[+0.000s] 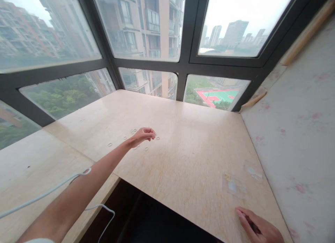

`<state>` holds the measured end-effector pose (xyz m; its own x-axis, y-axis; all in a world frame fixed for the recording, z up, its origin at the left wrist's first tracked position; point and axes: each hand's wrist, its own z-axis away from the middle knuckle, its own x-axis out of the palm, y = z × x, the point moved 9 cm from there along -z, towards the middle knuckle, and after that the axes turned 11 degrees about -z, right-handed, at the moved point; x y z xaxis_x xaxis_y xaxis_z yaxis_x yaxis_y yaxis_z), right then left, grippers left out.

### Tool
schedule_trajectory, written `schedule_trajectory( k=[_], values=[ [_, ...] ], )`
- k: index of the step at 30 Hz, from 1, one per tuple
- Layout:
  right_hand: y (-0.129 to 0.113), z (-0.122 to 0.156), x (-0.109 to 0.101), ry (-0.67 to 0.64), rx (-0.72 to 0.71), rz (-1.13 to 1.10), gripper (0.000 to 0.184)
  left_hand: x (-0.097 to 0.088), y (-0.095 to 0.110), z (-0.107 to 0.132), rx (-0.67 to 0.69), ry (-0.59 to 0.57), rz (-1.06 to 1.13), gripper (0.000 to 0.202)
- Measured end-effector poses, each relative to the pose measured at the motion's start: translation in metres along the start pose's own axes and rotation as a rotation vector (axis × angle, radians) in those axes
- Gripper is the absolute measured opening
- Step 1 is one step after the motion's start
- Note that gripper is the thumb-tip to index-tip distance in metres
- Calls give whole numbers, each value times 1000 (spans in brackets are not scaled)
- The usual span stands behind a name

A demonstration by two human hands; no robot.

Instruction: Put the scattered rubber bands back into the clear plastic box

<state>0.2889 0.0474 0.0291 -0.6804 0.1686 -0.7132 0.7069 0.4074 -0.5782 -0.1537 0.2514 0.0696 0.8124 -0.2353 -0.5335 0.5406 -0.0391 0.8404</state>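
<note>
My left hand [145, 134] reaches over the stone-look ledge with thumb and fingers pinched together. Something thin and reddish shows at its fingertips, too small to make out clearly. Just right of them a small reddish ring [158, 138] lies on the ledge. Around this hand several thin rings are scattered, among them one ring [110, 144] to the left and another ring [146, 149] below the hand. My right hand [259, 225] rests at the near right edge of the ledge, its fingers curled and closed, with nothing visible in them.
A clear plastic bag [232, 185] with yellowish rings lies at the right, beside another clear bag [253, 172] near the papered wall [293, 149]. White cable [44, 193] crosses by my left forearm. A dark opening [146, 215] lies below the ledge [178, 173]; framed windows stand behind.
</note>
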Motion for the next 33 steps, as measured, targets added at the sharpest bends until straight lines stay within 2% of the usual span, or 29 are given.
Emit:
schedule_trajectory(
  k=[3, 8, 14, 18, 21, 23, 26, 29, 33],
  values=[
    [-5, 1, 1, 5, -6, -4, 28, 36, 37, -3, 47, -70, 261, 17],
    [-7, 2, 2, 1, 18, -11, 29, 103, 91, -10, 104, -205, 345, 16],
    [-7, -2, 5, -33, 93, -42, 29, 196, 142, -15, 176, -365, 48, 8],
    [-4, -2, 6, -27, 114, -67, 29, 255, 179, -10, 364, -380, -171, 8],
    [-3, -2, 4, 0, 108, -94, 27, 292, 199, -7, 485, -371, -351, 11],
    [-2, -1, 3, 13, 110, -105, 26, 312, 205, -8, 530, -371, -467, 13],
    [-2, 0, 2, 28, 122, -124, 24, 330, 206, -11, 561, -369, -617, 15],
    [0, 1, 1, 31, 144, -149, 23, 340, 202, -15, 575, -372, -733, 17],
    [0, 0, 0, 31, 143, -162, 23, 346, 204, -13, 657, -366, -813, 17]
  ],
)
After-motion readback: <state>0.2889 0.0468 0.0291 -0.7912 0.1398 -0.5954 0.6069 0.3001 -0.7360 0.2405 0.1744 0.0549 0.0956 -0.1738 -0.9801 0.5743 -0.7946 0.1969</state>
